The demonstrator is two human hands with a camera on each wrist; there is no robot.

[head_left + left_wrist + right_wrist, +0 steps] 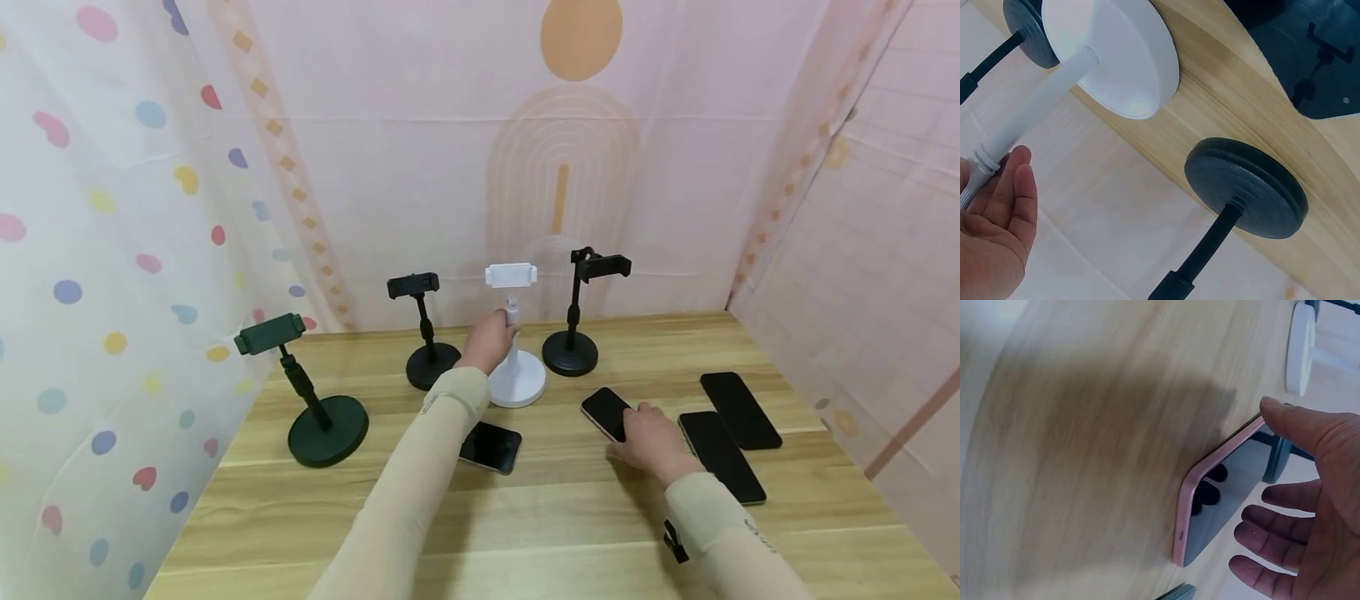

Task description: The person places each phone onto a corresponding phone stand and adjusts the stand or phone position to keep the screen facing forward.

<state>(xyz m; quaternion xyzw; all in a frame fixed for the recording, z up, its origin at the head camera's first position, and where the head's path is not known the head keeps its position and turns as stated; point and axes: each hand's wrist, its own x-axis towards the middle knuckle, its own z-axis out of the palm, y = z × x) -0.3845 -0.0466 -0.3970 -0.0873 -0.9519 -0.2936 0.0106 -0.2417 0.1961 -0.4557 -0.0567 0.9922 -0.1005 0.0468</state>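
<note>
My left hand [489, 340] grips the upright pole of a white phone stand [517, 382], just under its clamp. In the left wrist view, the fingers [1019, 194] curl about the ribbed collar of the pole. My right hand [652, 442] is at the near end of a phone [606, 410] lying face up on the table. In the right wrist view, the thumb [1291, 422] is by the pink edge of that phone [1229, 481], while the other fingers are spread along its opposite side, not closed round it.
Black phone stands stand left [431, 362] and right [572, 354] of the white one. A dark green stand [328, 433] is at the table's left. One phone [492, 447] lies before the white stand; two more phones [723, 457] [741, 408] lie at the right. Curtains hang behind.
</note>
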